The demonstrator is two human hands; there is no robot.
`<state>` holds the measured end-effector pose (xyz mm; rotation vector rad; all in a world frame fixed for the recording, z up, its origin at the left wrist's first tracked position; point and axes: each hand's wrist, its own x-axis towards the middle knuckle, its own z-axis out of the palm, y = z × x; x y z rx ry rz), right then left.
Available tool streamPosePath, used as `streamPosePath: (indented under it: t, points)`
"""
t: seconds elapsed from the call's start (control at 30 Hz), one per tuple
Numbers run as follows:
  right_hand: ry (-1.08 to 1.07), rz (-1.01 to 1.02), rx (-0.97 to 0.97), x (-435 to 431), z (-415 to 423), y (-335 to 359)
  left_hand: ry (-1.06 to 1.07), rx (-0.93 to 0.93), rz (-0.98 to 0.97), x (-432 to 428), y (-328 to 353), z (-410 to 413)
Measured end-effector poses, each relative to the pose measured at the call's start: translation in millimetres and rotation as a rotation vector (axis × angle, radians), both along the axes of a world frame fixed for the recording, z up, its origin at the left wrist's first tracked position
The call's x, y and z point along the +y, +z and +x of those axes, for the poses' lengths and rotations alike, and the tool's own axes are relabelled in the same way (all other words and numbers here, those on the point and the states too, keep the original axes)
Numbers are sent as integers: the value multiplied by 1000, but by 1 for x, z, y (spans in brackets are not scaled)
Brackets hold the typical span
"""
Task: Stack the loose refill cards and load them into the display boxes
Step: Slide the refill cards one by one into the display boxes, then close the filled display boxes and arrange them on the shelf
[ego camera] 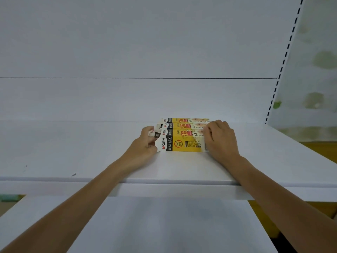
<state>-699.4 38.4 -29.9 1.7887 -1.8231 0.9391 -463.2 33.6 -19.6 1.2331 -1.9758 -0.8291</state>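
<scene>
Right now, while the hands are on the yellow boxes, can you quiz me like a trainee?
1. True or false: the yellow boxes lie on a white shelf.
2. How many yellow boxes lie side by side? A one, B three, C eight.
3. Fill in: the boxes' white flap ends sit by the ___ hand.
Key: 1 true; 2 B; 3 left hand, with the right hand at the other end.

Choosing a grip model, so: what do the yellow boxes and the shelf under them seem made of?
The yellow boxes look like thin printed cardboard, slightly glossy: folded flaps at the left end and sharp creased edges. The shelf looks like smooth white painted metal, going by its thin folded front lip, though coated board cannot be ruled out.
</scene>
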Motion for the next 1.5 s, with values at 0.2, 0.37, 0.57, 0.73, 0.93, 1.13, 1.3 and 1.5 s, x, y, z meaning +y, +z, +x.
streamPosePath:
  t: [0.2, 0.37, 0.57, 0.73, 0.93, 1.13, 1.3, 1.5]
  points:
    - [8, 35, -16, 1, 1, 1, -11, -136, -124, -1, 1, 0]
    - [-19, 68, -13, 1, 2, 1, -106, -136, 7, 0, 7, 1]
    - [33, 43, -75, 7, 6, 3, -116, -32, 105, -2, 8, 0]
    - [104, 66, -33, 9, 10, 2, 67, 169, 53, -9, 1, 2]
    - [130, 78, -20, 12, 12, 4, 9, 206, 117, -8, -2, 7]
    - [140, 153, 41, 13, 12, 9, 209, 400, 2, -9, -1, 10]
    - [199, 257, 48, 12, 7, 19, 377, 402, -158, -3, 0, 11]
    - [363, 525, -150, 18, 12, 53, 336, 441, -260, 1, 3, 9]
